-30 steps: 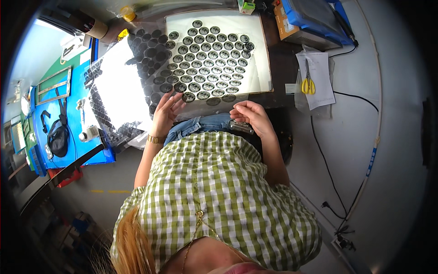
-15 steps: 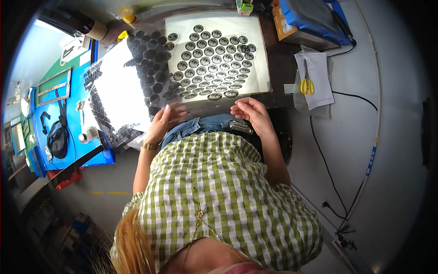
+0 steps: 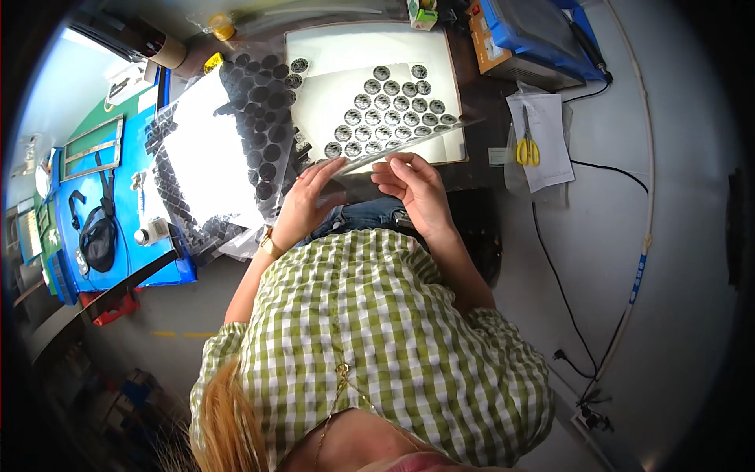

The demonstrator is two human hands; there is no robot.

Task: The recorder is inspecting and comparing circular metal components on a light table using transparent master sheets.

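A clear film sheet printed with black round designs lies over a white lit panel, its near edge raised and tilted. My right hand is closed on that near edge, thumb against curled fingers. To its left, my left hand has its fingers stretched out, with the tips at the left end of the raised edge. A few more round prints show at the panel's left side.
On the left lies a plastic-covered white sheet with a strip of black discs beside it. Yellow-handled scissors rest on a paper at right. A blue-and-orange box stands at the far right.
Both hands have moved forward to the panel's near edge, and the right has taken hold of the film. The printed film has shifted and its near edge has come up.
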